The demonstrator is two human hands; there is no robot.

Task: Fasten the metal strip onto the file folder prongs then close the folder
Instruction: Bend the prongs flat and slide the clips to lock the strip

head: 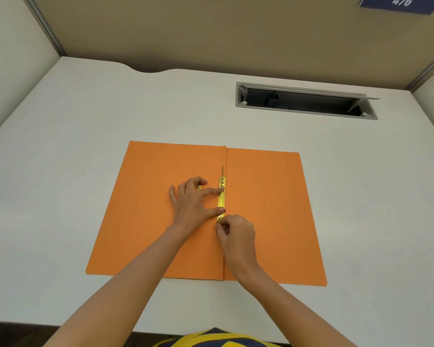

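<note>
An orange file folder (266, 211) lies open and flat on the white desk. A gold metal strip (221, 199) lies along its centre fold. The far prong (222, 170) pokes out beyond the strip's far end. My left hand (191, 202) rests on the left leaf, with index fingertip and thumb tip pressing on the strip. A small gold piece (198, 187) shows under its curled middle finger. My right hand (237, 234) is pinched at the strip's near end, hiding the near prong.
A grey cable hatch (306, 101) is set open in the desk at the back right. Beige partition walls close the desk on three sides. The desk's front edge (60, 326) runs just before my body.
</note>
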